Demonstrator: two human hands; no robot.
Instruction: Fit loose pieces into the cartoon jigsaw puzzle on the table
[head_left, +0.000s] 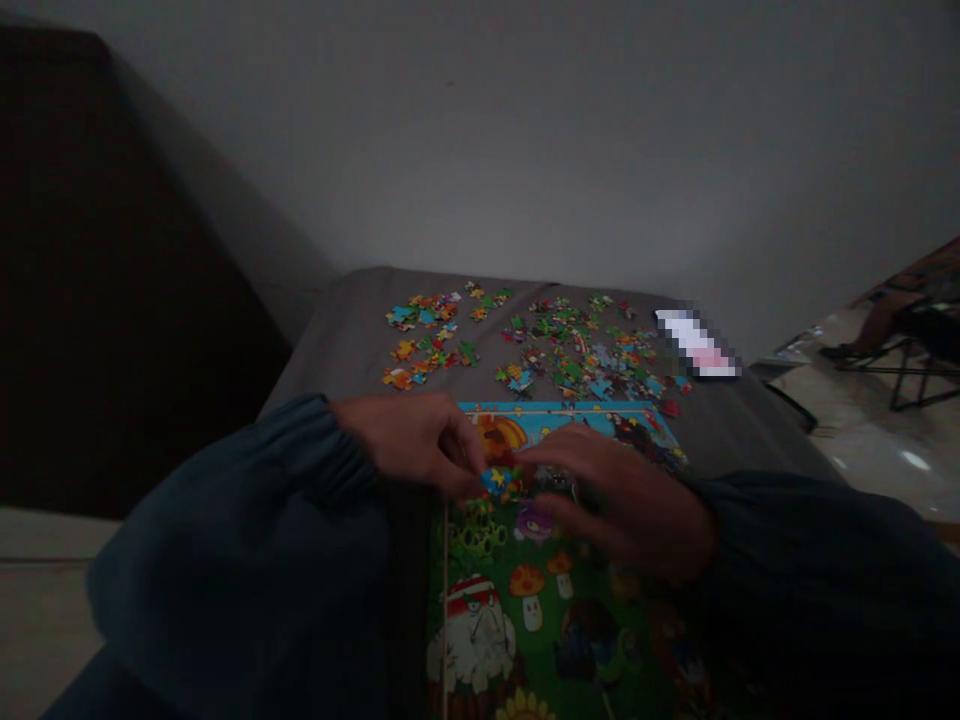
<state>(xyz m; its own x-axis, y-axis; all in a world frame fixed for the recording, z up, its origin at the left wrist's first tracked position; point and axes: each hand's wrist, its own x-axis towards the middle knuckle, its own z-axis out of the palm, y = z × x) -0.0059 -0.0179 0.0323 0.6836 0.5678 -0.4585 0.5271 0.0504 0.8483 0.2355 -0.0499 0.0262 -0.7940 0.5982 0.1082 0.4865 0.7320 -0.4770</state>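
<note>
Left hand [420, 440] pinches a piece [495, 481]; right hand [622, 495], fingers parted. Loose pieces [559, 325] outstanding toward cloth [337, 345]'s far edge; board [499, 560] completion unclear.

the loose jigsaw pieces [566, 335] look like printed card, smooth on the face. the picture board [495, 555] has a smooth, paper-like printed surface. the grey cover [337, 350] is matt cloth with soft creases; the left sleeve [247, 520] is matt fabric too, puckered at its cuff. the wall [480, 150] looks flat and matt, the floor [874, 490] polished, stone-like and glossy with bright reflections.
</note>
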